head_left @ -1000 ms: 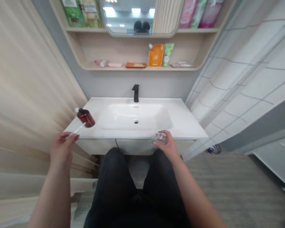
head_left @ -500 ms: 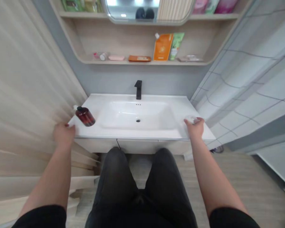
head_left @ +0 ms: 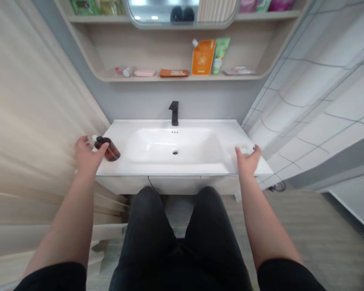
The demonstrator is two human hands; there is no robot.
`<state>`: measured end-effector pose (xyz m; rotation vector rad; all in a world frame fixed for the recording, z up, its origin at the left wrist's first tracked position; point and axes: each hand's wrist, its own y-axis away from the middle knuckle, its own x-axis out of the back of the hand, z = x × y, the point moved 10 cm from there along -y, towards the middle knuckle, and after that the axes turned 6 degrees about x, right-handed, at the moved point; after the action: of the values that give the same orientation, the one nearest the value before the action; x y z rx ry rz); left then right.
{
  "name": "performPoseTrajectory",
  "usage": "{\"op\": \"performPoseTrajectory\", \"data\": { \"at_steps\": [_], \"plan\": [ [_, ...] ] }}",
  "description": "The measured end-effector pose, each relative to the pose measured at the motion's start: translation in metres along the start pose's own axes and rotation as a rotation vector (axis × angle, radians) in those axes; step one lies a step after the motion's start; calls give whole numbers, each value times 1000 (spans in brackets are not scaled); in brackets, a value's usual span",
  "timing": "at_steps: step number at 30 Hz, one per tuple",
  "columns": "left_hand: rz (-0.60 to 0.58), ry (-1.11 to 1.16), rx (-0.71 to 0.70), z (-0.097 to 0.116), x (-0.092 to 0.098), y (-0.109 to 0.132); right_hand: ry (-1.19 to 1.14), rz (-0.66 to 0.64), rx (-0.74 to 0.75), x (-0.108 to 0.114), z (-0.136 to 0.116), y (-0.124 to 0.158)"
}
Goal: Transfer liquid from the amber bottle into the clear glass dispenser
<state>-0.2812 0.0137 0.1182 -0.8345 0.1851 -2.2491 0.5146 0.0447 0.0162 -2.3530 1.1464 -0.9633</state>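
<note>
My left hand [head_left: 86,157] hovers at the left end of the white vanity top [head_left: 170,169], fingers apart, its thumb just touching the pump top of a brown bottle [head_left: 110,149] that stands tilted beside the basin. My right hand [head_left: 247,160] is at the right end of the top, fingers spread. A small clear glass container [head_left: 243,149] sits on the counter just beyond its fingertips. Neither hand holds anything.
A black faucet [head_left: 174,112] stands behind the white basin [head_left: 172,145]. The wall shelf [head_left: 182,77] above carries an orange pouch [head_left: 202,57], a green tube [head_left: 221,54] and small flat items. A beige curtain [head_left: 33,101] hangs left, a tiled wall [head_left: 306,101] right.
My right hand carried the clear container from the counter's front edge to the right end and let go. My left hand moved up to the brown bottle and spread its fingers.
</note>
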Motion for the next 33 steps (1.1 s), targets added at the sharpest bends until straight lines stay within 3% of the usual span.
{"op": "performPoseTrajectory", "data": {
  "at_steps": [4,6,9,11,14,17,20,23,28,33],
  "plan": [
    [-66,-133,156,14,-21,-13,-42,112,150,34,-26,22],
    [-96,-151,150,20,-25,-11,-59,135,221,55,-42,49],
    [-75,-124,57,35,-21,5,-123,102,201,74,-58,104],
    [-61,-135,-27,51,-19,29,-228,-138,216,57,-81,144],
    [-106,-80,-131,86,-27,90,-499,-705,306,10,-144,214],
    [-376,74,-223,135,-58,176,-686,-923,327,-7,-207,254],
    [-585,202,-276,179,-82,253,-840,-966,282,-14,-251,265],
    [-624,316,-323,206,-85,290,-898,-894,211,-11,-262,260],
    [-834,571,-369,219,-82,303,-966,-888,227,9,-255,251],
    [-937,682,-378,227,-75,306,-933,-918,288,25,-254,248]
  ]
}}
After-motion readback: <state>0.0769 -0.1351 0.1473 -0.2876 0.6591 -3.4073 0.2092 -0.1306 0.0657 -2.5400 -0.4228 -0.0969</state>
